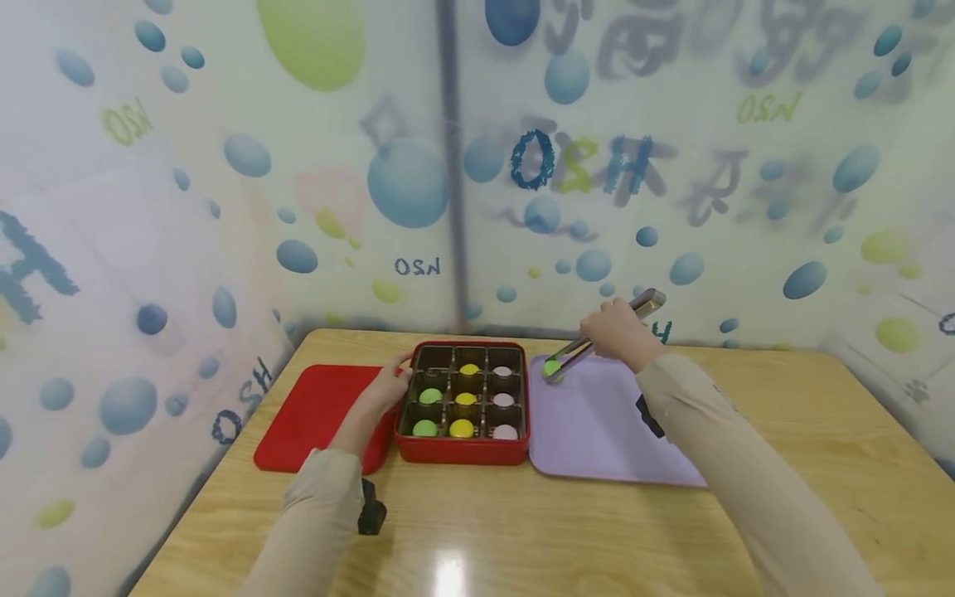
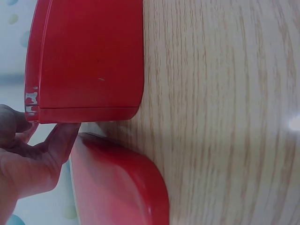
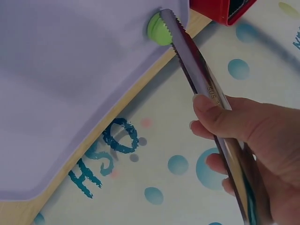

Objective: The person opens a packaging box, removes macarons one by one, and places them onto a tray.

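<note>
My right hand (image 1: pixel 621 333) grips metal tongs (image 3: pixel 190 58), whose serrated tips are on either side of a green macaron (image 3: pixel 160 32) at the far left corner of the lilac tray (image 1: pixel 612 431). At the left side of a red box (image 1: pixel 462 451), my left hand (image 1: pixel 384 386) holds its wall near the far corner, fingers and thumb at the rim in the left wrist view. Inside, a dark divider has a yellow macaron (image 1: pixel 462 428) column in the middle, pale pink macarons (image 1: pixel 505 432) on the right, and green macarons (image 1: pixel 425 428) in the left column's near and middle compartments; its far compartment is empty.
A red lid (image 1: pixel 317 414) lies on the wooden table (image 1: pixel 477 531), left of the box and partly under my left forearm. The tray's left edge is right beside the box. A patterned wall covering (image 1: pixel 336 274) stands close behind the table's far edge.
</note>
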A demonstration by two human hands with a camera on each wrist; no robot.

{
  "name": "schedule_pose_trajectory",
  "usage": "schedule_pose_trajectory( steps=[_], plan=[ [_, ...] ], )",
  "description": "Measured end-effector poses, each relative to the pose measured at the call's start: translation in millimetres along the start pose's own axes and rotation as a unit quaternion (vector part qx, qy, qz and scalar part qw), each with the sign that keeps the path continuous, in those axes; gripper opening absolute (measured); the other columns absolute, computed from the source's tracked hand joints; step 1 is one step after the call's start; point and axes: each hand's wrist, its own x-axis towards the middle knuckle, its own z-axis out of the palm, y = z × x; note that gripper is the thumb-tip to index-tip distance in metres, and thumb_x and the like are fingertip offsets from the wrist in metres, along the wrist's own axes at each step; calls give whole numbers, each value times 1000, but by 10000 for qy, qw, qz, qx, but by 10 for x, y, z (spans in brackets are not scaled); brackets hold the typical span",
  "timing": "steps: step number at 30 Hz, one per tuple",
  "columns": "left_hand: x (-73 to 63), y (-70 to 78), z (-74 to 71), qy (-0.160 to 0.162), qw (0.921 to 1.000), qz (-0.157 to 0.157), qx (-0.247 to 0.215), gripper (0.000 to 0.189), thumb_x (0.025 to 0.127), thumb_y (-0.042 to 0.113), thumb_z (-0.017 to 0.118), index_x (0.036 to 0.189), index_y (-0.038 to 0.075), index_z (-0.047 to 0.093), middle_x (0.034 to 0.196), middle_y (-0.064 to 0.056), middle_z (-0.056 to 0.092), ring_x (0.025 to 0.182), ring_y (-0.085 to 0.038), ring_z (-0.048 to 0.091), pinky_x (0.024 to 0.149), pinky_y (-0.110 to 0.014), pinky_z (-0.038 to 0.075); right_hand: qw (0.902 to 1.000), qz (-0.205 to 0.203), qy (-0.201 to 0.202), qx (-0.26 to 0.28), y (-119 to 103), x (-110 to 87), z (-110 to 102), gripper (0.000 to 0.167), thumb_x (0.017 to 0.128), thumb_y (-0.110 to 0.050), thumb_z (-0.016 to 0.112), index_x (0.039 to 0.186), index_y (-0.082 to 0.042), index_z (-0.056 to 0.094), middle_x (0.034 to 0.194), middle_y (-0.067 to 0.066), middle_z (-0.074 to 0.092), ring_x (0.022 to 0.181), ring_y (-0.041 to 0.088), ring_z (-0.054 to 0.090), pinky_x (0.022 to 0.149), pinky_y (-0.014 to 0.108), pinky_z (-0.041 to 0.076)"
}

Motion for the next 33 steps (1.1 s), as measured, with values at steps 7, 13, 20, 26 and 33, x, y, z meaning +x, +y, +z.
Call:
schedule_pose_trajectory(
  steps=[7, 13, 20, 26, 33],
  plan=[
    [-11, -23, 58, -84, 9998, -110, -157, 45, 101, 14, 29, 145, 10, 21, 129, -26, 42, 107, -32, 52, 92, -46, 45, 9997, 121, -190, 113, -40, 9, -4, 6, 75, -6, 68, 77, -12, 67, 77, 5, 68, 69, 24, 55, 68, 39, 46],
    [-39, -48, 44, -47, 9999, -149, -48, 45, 101, 16, 29, 145, 10, 21, 126, -25, 44, 107, -32, 52, 92, -46, 45, 9998, -65, -175, 47, -41, -26, -34, 12, 76, -7, 68, 87, -13, 68, 84, 4, 69, 74, 25, 57, 71, 38, 46],
    [-35, -11, -15, -105, 9997, -187, -111, 46, 101, 18, 28, 146, 13, 19, 128, -24, 43, 111, -33, 50, 94, -47, 44, 9989, -9, -188, 431, 108, -74, -171, 30, 75, -16, 73, 105, -16, 68, 97, 5, 69, 84, 29, 60, 75, 44, 47],
    [-55, 0, -61, -137, 9994, -216, -213, 46, 102, 18, 27, 146, 13, 18, 125, -23, 46, 107, -31, 54, 91, -46, 47, 9966, -188, -62, 802, 142, -36, -279, 40, 79, -21, 71, 118, -15, 62, 97, 6, 67, 88, 31, 58, 78, 48, 46],
    [-26, 31, -21, -180, 9996, -148, -136, 46, 102, 17, 27, 146, 12, 18, 130, -23, 42, 112, -32, 48, 96, -47, 42, 9933, -483, 234, 1027, 9, 40, -301, 46, 80, -24, 70, 124, -17, 57, 96, 6, 64, 85, 27, 54, 77, 44, 44]
  ],
)
